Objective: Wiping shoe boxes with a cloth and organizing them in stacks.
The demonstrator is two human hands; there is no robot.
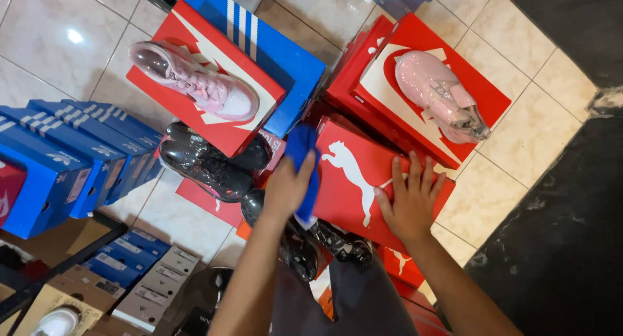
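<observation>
A blue cloth point(302, 155) is gripped in the left hand point(287, 188) and pressed on a red box point(363, 180). The right hand point(410, 205) is laid flat and open on that lid. Beside it, black shoes point(207, 162) are wrapped in plastic. Farther off, pink shoes point(193, 80) are set on red boxes.

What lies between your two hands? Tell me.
Head view: only the red shoebox lid, bare red card between the left hand gripping a blue cloth and the flat right hand.

Both bare forearms reach forward from the bottom edge, the left hand point(285, 188) curled closed with knuckles up, the right hand point(410, 203) pressed flat, fingers spread.
</observation>
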